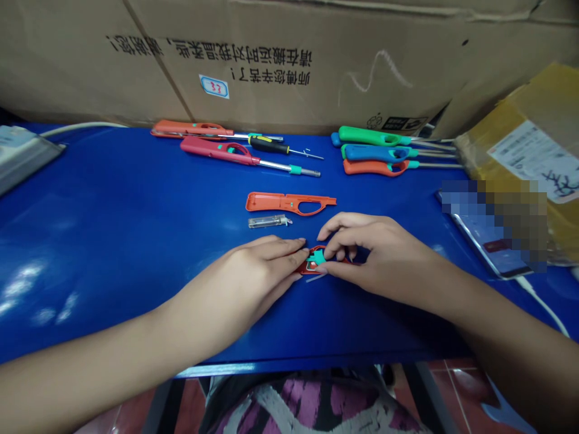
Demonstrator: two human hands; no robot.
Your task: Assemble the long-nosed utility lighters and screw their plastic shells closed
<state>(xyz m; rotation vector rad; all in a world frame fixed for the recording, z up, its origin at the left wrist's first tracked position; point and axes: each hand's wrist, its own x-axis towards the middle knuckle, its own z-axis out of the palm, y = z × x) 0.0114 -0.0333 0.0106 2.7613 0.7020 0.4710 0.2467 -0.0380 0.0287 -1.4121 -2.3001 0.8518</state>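
Observation:
An orange-red lighter casing half [304, 270] lies on the blue table, mostly hidden beneath my hands. My left hand [260, 268] is closed over its left part, fingers together and holding it against the tabletop. Inside the casing sits a green trigger [319, 257], pinched between the thumb and fingers of my right hand [371, 250]. A thin clear strip [315, 278] lies at the casing's near edge. Just beyond my hands are a clear gas tank [266, 221] and the other orange casing half [289, 203], its hollow side up.
Behind are a red lighter [219, 149], an orange lighter [190, 129] and a black-yellow screwdriver [269, 144]. Several lighters [373, 152] lie at back right, near a phone [486, 241] and a yellow-taped parcel [520, 132]. A large cardboard box [271, 36] borders the table's back.

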